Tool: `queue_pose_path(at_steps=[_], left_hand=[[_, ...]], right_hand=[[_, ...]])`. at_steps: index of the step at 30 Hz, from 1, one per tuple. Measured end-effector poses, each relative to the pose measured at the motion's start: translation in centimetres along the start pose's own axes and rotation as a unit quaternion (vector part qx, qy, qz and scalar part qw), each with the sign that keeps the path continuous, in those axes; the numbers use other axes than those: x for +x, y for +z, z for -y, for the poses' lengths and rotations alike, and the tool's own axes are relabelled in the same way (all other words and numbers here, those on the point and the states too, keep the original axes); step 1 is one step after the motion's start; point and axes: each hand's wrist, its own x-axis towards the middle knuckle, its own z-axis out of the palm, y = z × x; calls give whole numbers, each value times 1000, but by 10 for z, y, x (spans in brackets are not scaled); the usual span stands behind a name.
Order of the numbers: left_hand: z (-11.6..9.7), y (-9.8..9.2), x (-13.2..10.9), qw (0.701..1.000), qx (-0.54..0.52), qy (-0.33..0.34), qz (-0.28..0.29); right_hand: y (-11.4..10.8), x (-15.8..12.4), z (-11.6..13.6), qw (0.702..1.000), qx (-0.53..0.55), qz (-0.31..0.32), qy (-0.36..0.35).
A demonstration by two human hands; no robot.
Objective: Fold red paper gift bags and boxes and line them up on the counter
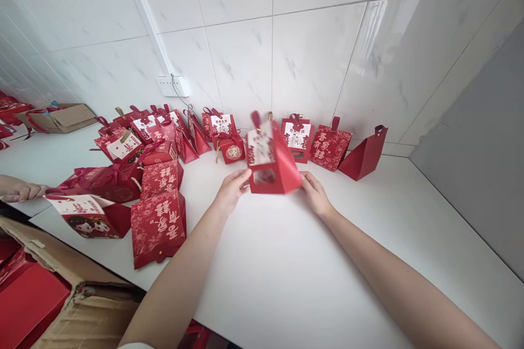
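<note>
My left hand [231, 188] and my right hand [314, 193] grip a red paper gift box [272, 161] from either side, just above the white table [286, 262]. The box has a small window in its front, a white printed label and a ribbon loop on top. It looks blurred by motion. Behind it, several similar red gift boxes [298, 138] stand in a row along the tiled wall.
More red boxes and flat red bags [158, 223] lie piled at the left. An open cardboard carton [49, 294] with red items sits at the lower left. Another person's hand [22, 192] rests at the left edge. A wall socket [174, 86] is above the row.
</note>
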Motion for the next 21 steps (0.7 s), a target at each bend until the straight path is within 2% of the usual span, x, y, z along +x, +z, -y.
queue_pose_path(at_steps=[3, 5, 7, 8, 10, 13, 15, 16, 18, 20, 21], left_hand=[[15, -2, -1, 977, 200, 37, 62], [23, -6, 0, 953, 294, 70, 29], [25, -13, 2, 931, 351, 93, -41], [24, -16, 3, 923, 367, 95, -64], [18, -19, 5, 922, 373, 73, -69], [-1, -18, 0, 946, 316, 37, -56], [-19, -14, -15, 962, 261, 55, -55], [-29, -11, -26, 967, 240, 82, -38], [-46, -5, -55, 966, 212, 142, 43], [-54, 3, -88, 944, 220, 206, 132], [-53, 8, -103, 931, 238, 229, 156]], right_hand=[[1, -2, -2, 999, -32, 39, -3], [3, -5, 0, 996, -49, 68, -6], [5, -9, 5, 992, -66, 109, -22], [6, -11, 8, 988, -74, 132, -33], [7, -15, 14, 979, -83, 181, -43], [8, -21, 21, 964, -89, 247, -30], [9, -25, 24, 955, -110, 273, -38], [11, -27, 25, 950, -124, 281, -49], [15, -31, 26, 942, -151, 292, -71], [19, -35, 28, 935, -168, 301, -87], [20, -37, 29, 932, -174, 304, -93]])
